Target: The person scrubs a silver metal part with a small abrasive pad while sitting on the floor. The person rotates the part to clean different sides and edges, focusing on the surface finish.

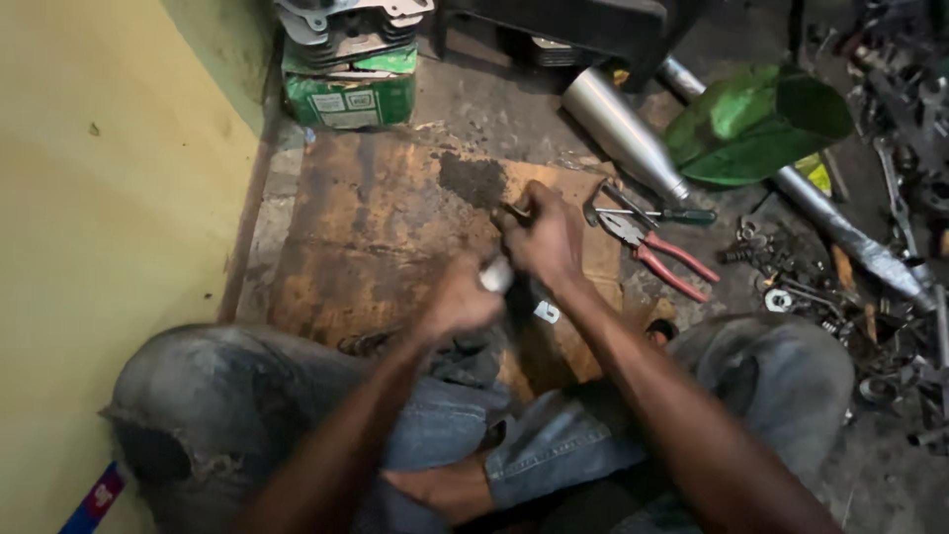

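Your left hand (457,299) clenches a small pale cylinder (496,276); your right hand (546,237) grips a dark metal piece (513,211) above greasy cardboard (366,237). Red-handled pliers (657,252) lie at three o'clock.

Red-handled pliers (660,252) lie beside a screwdriver (664,214), near a silver exhaust pipe (625,133).

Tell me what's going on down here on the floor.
A person sits cross-legged on a stained sheet of cardboard. The left hand grips a small pale part; the right hand closes around a small dark tool or piece that is too blurred to identify. Red-handled pliers and a screwdriver lie beside the right hand, with a chrome exhaust pipe and loose metal parts beyond.
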